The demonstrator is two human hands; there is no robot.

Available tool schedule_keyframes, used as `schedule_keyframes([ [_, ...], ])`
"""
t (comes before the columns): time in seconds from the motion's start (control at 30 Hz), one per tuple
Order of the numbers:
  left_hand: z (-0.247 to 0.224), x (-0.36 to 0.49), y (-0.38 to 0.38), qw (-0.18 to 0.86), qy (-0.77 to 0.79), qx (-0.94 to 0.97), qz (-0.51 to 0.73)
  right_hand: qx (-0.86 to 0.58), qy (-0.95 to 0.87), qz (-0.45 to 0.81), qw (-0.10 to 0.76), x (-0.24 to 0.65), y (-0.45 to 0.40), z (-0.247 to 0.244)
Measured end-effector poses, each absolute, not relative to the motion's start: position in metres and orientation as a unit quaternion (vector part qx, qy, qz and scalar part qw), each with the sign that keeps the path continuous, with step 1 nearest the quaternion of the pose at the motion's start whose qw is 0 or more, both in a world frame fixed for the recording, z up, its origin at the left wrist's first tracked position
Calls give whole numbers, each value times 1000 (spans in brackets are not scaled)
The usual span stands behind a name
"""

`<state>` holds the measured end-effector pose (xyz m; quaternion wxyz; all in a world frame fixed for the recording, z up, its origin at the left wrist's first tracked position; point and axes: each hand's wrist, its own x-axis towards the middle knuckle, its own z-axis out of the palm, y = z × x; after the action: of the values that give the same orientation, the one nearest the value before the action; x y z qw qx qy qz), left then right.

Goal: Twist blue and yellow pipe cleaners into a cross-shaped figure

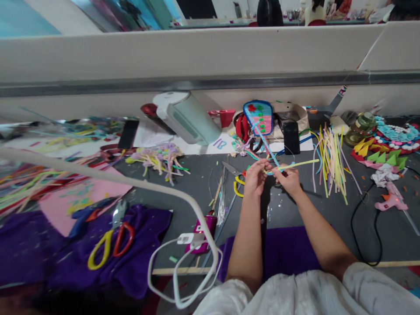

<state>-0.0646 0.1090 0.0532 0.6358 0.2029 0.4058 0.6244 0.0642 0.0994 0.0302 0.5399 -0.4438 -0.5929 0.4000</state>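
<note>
My left hand is closed, its fingertips pinching the lower end of a small twisted piece of pipe cleaners. Beside it, my right hand pinches the same piece between thumb and finger. A light blue pipe cleaner runs up and away from the fingers, and a yellow pipe cleaner sticks out to the right. Exactly how the strands join is hidden by the fingers. Just left of my left hand lie scissors with yellow handles. A bundle of loose pale pipe cleaners lies to the right.
A white box-shaped device and a black phone stand along the back. Pliers rest on purple cloth at left. A white cable loops across the front left. A pink glue gun lies at right.
</note>
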Motion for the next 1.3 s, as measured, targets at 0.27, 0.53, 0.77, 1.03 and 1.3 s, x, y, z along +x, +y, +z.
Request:
schedule_keyframes([
  [0.27, 51, -66, 109, 627, 393, 213, 639, -444, -571, 405, 559, 65, 100, 32],
  [0.53, 49, -64, 108, 617, 424, 201, 632, -458, -532, 411, 582, 67, 100, 39],
  [0.77, 45, -62, 109, 605, 417, 214, 644, -459, -478, 453, 597, 64, 101, 39],
  [1.03, 47, -57, 109, 530, 437, 229, 689, -449, -453, 481, 601, 63, 103, 35],
  [1.3, 53, -51, 106, 410, 477, 283, 724, -466, -493, 449, 582, 63, 101, 37],
])
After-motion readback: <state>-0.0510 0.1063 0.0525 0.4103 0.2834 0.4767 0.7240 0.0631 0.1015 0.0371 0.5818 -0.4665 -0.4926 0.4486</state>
